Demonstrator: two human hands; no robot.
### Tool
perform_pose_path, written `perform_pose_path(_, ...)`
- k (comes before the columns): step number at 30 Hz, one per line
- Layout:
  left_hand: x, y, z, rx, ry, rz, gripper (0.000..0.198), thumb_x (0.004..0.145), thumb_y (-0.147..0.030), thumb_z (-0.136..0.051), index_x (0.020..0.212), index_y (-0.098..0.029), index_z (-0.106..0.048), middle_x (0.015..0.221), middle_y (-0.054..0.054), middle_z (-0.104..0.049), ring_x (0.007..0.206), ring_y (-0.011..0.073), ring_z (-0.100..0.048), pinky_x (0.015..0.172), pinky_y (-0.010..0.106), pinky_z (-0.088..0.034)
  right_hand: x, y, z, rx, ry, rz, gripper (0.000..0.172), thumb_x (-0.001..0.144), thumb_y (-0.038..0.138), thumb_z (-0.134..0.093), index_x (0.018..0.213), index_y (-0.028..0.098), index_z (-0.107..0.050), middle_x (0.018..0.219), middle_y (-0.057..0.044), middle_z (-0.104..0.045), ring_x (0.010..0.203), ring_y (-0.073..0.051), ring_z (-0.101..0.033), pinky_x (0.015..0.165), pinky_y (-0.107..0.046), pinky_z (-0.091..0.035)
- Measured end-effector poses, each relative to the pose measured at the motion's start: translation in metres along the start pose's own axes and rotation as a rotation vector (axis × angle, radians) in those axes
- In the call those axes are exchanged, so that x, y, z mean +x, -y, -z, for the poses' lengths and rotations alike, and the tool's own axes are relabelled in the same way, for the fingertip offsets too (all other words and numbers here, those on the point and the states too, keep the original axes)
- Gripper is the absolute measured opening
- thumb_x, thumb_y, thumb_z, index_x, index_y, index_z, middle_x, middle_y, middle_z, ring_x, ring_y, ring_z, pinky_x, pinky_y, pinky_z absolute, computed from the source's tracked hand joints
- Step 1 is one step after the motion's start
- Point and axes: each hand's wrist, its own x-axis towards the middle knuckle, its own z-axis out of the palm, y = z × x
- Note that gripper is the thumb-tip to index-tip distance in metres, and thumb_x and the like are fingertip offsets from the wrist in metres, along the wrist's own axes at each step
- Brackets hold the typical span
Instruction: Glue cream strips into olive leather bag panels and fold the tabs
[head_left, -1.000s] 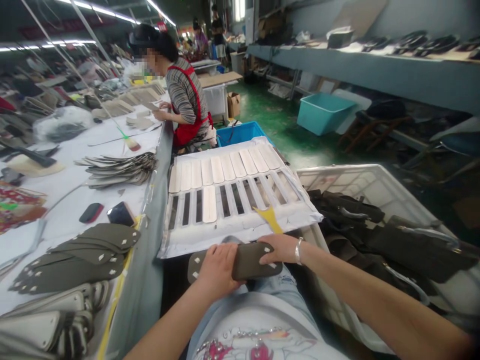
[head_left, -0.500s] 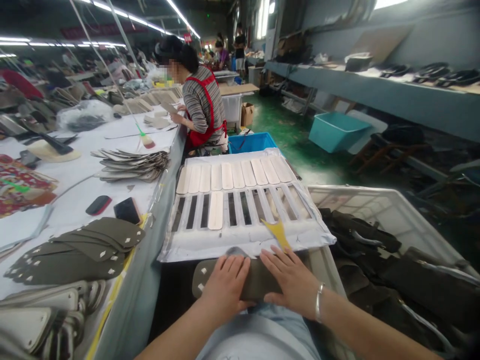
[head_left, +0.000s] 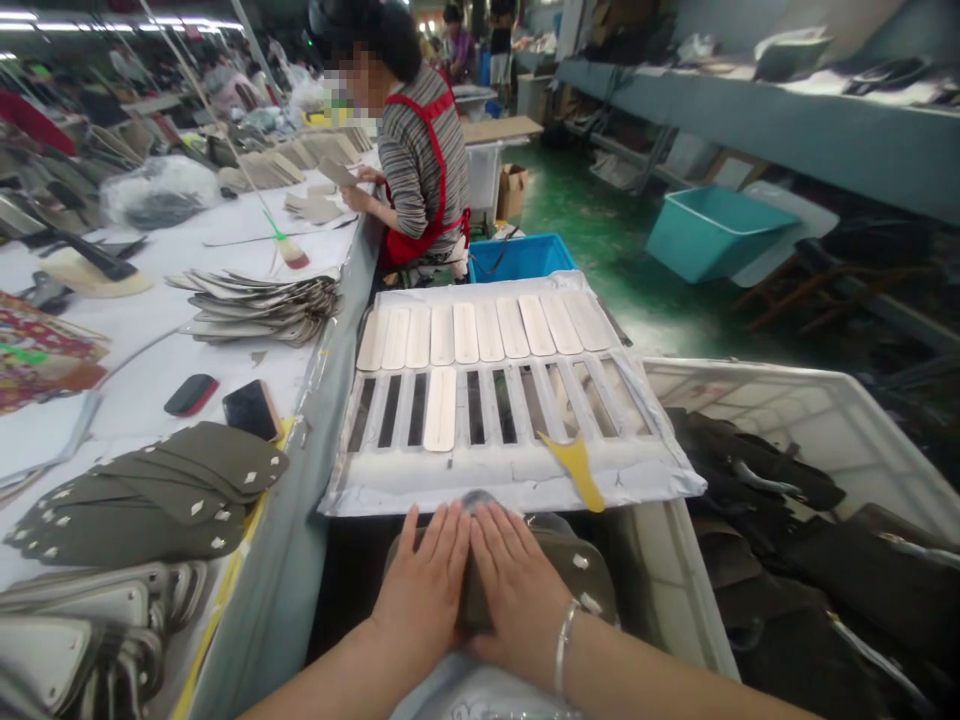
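Note:
A dark olive panel with small white patches at its right end lies in front of me, its middle covered by my hands. My left hand rests flat on it, fingers stretched out. Beside it my right hand, with a bracelet at the wrist, also presses flat, and the two hands meet at the index fingers. Just beyond the fingertips stands a white slotted rack, with pale strips in its back row and a single strip in the front row. A yellow forked tool lies on its near edge.
On the left table are olive panels, a phone, a stack of grey pieces and a brush. A white crate with dark pieces stands at right. A co-worker sits ahead by a blue bin.
My hands have come together over the panel's middle. White patches now show at the panel's right end, and its left end is covered. The camera view has shifted a little.

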Motion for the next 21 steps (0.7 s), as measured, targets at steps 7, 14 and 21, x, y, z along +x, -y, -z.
perform_pose_path(7, -0.005, -0.009, 0.003, -0.163, -0.047, -0.033, 0.086, 0.072, -0.045, -0.050, 0.139, 0.000, -0.019, 0.146, 0.022, -0.016, 0.135, 0.0339, -0.010, 0.107, 0.054, 0.006, -0.006, 0.004, 0.014, 0.243, -0.040, -0.028, 0.107, 0.057, 0.058, -0.063, 0.138, -0.001, -0.025, 0.145, -0.024, -0.017, 0.135, -0.034, -0.008, 0.111, -0.049, -0.004)
perform_pose_path(14, -0.019, 0.027, 0.024, -1.587, -0.451, 0.113, 0.077, 0.073, -0.065, -0.045, 0.135, -0.019, -0.035, 0.143, 0.013, -0.032, 0.131, 0.0295, -0.027, 0.106, 0.048, -0.022, -0.046, -0.041, 0.077, 1.326, -0.288, -0.202, 0.057, 0.084, 0.050, -0.043, 0.132, 0.021, -0.036, 0.137, -0.012, -0.041, 0.124, -0.022, -0.041, 0.102, -0.043, -0.035)
perform_pose_path(21, -0.027, 0.030, 0.041, -1.486, -0.530, 0.175, 0.070, 0.070, -0.062, -0.056, 0.126, -0.022, -0.047, 0.135, 0.011, -0.043, 0.126, 0.0289, -0.035, 0.106, 0.046, -0.022, -0.100, -0.081, 0.004, 1.626, -0.339, -1.052, 0.041, 0.072, 0.053, -0.053, 0.092, 0.019, -0.062, 0.115, -0.015, -0.060, 0.107, -0.029, -0.055, 0.093, -0.043, -0.043)
